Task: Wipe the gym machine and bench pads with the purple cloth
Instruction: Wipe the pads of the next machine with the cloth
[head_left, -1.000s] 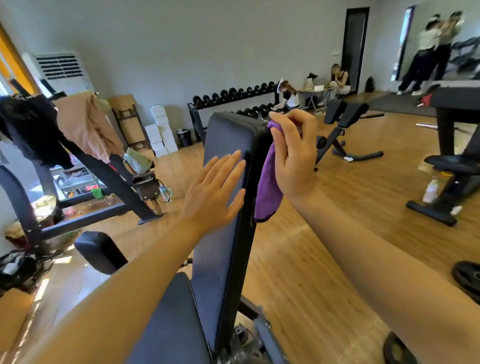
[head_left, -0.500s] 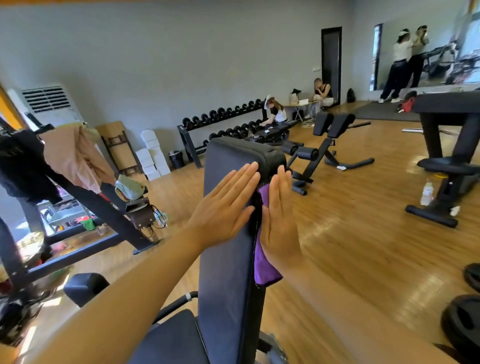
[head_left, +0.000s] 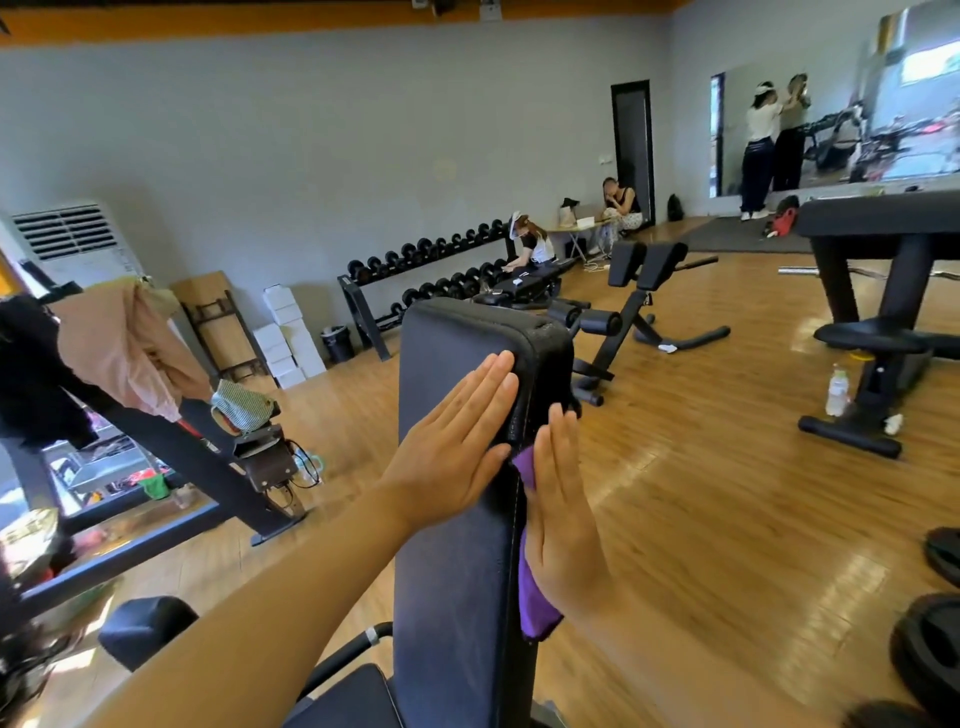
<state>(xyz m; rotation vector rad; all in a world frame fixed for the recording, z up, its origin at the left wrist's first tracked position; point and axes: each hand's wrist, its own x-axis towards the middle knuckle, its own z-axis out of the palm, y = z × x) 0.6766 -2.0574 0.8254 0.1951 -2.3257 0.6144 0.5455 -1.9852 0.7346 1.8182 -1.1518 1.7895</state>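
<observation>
An upright dark bench back pad (head_left: 452, 545) stands in front of me, with its seat pad (head_left: 353, 701) at the bottom. My left hand (head_left: 457, 441) lies flat with straight fingers on the pad's front face near its right edge. My right hand (head_left: 563, 514), fingers straight, presses the purple cloth (head_left: 532, 597) against the pad's right side. The cloth shows above and below my palm; most of it is hidden behind the hand.
A black rack (head_left: 171, 441) draped with clothes stands at left. Other benches (head_left: 639, 312) and a machine (head_left: 878, 332) with a bottle (head_left: 836, 392) at its foot lie on the wooden floor. A dumbbell rack (head_left: 421, 280) and people are at the back. Weight plates (head_left: 930, 644) lie at right.
My right hand went from gripping the cloth at the pad's top corner to flat, and slid with the cloth down the pad's right side. My left hand stayed flat on the front.
</observation>
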